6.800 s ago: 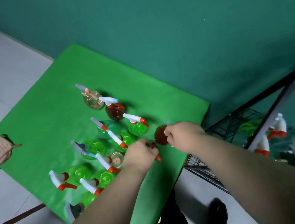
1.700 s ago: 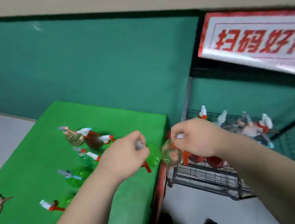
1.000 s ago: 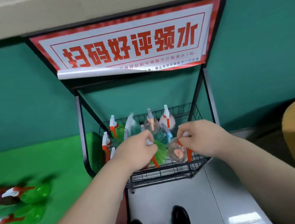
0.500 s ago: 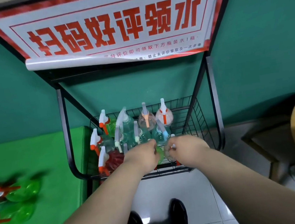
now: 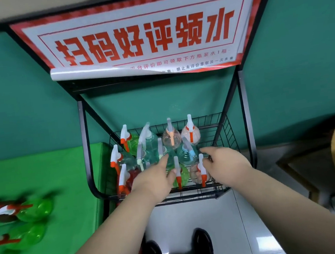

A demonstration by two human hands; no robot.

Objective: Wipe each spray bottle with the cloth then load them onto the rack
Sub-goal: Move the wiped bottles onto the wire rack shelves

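A green spray bottle (image 5: 184,175) and a clear one (image 5: 195,174) stand side by side at the front of the black wire rack (image 5: 191,196). The left hand (image 5: 153,178) is just beside the green bottle and the right hand (image 5: 225,163) just beside the clear one. Both hands reach out with loose, straight fingers and hold nothing. More bottles (image 5: 34,209) lie on the green table (image 5: 63,176).

I see the black wire rack (image 5: 229,134) crowded with upright spray bottles (image 5: 172,136). At the rack's front edge a green bottle (image 5: 184,176) and a clear pinkish bottle (image 5: 195,173) stand side by side. Blurred green bottles (image 5: 34,209) sit left of the rack.
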